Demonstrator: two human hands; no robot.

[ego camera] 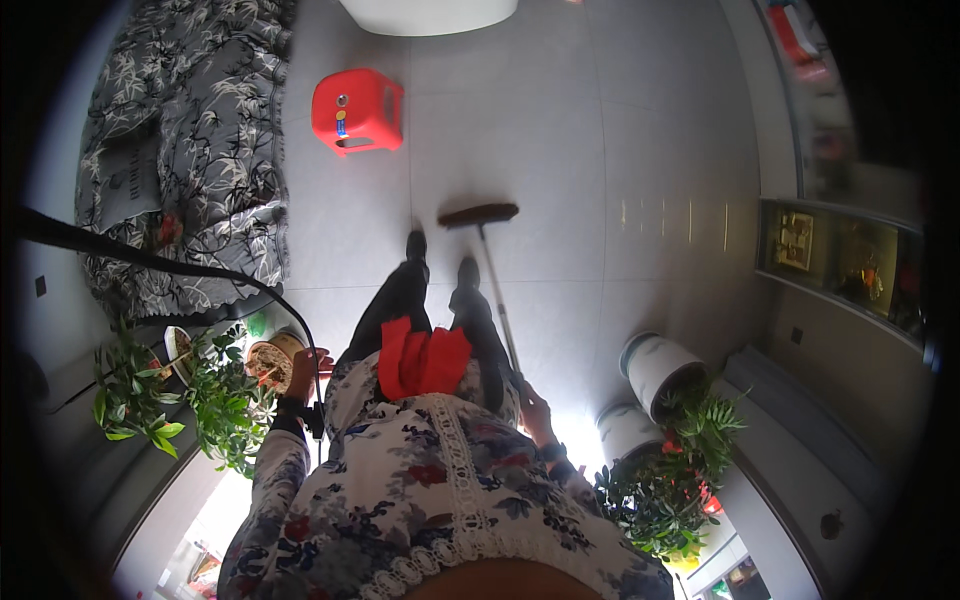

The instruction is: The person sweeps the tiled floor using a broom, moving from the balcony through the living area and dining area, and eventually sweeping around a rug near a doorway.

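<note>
My right hand [536,415], low beside my right thigh, grips the upper end of a long-handled broom [496,289]. Its dark bristled head [478,215] lies on the grey tiled floor ahead of my shoes. My left hand [306,370] hangs by my left hip with its fingers somewhat apart, and I see nothing held in it. A black cable [277,296] passes in front of that hand. Close to it stands a brown plant pot [270,365] with soil. Red cloth [424,356] hangs at the front of my waist.
A red plastic stool [356,109] stands ahead on the left, near a sofa or bed under a dark leaf-patterned cover [217,165]. Leafy plants [225,397] flank me at left. White planters [664,367] stand at right, below a lit display cabinet [832,259]. A white rounded object [431,15] is far ahead.
</note>
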